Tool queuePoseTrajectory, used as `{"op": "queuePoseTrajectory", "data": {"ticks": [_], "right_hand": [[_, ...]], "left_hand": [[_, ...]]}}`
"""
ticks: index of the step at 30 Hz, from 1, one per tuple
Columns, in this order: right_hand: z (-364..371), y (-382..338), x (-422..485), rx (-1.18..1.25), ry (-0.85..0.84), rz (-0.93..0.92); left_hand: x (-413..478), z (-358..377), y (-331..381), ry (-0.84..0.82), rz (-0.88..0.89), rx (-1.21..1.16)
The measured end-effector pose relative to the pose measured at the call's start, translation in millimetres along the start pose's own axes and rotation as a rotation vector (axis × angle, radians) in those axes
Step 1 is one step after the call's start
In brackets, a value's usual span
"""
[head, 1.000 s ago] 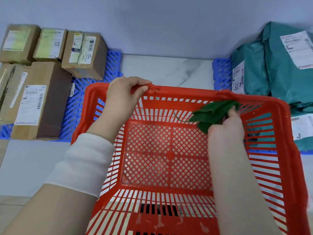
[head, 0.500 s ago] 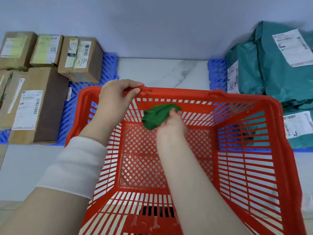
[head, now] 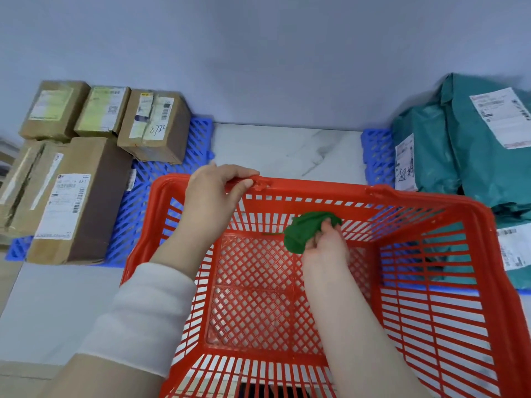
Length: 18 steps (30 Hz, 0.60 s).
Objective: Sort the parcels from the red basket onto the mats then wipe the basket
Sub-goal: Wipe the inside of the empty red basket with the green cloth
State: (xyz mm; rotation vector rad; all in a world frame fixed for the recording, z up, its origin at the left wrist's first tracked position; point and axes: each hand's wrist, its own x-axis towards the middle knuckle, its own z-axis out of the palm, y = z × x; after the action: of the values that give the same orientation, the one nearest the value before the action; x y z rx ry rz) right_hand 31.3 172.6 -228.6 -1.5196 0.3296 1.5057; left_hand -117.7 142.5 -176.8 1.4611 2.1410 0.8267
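The red basket (head: 431,311) stands in front of me with no parcels inside. My left hand (head: 214,196) grips its far rim near the left corner. My right hand (head: 326,248) is inside the basket and holds a bunched green cloth (head: 306,229) against the far wall. Several brown cardboard boxes (head: 77,193) lie on the blue mat (head: 135,202) at the left. Teal plastic mailer bags (head: 474,156) are piled on the blue mat (head: 376,156) at the right.
A grey wall runs behind both mats. Between the mats lies a strip of white marble floor (head: 287,150). Pale floor (head: 51,305) shows to the left of the basket.
My right hand with the green cloth swept left along the basket's far wall, then moved back right toward the middle. My left hand kept its grip on the rim.
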Motion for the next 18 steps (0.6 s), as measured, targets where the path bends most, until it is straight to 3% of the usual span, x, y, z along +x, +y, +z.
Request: {"op": "queuePoseTrajectory", "data": {"ticks": [3,6,10,15,18], "right_hand": [[-6.0,-7.7,-17.7,-0.049,-0.161,0.044],[-12.1,-31.9,-47.4,-0.131,-0.357,-0.129],[-3.1,-55.5,-81.2,-0.485,-0.532,-0.754],[15.6,-28.9,-49.0,-1.512,-0.674,-1.572],[21.5,-20.6,-34.4,-1.612,-0.640,-1.827]], "left_hand": [[0.1,-1.1,1.6,-0.011,-0.010,0.007],[0.1,-0.9,1.1,-0.017,-0.017,0.000],[0.0,0.2,-0.3,-0.011,-0.029,-0.016],[-0.4,0.4,-1.4,0.004,-0.015,-0.005],[0.0,1.3,-1.2,0.012,-0.010,-0.012]]}}
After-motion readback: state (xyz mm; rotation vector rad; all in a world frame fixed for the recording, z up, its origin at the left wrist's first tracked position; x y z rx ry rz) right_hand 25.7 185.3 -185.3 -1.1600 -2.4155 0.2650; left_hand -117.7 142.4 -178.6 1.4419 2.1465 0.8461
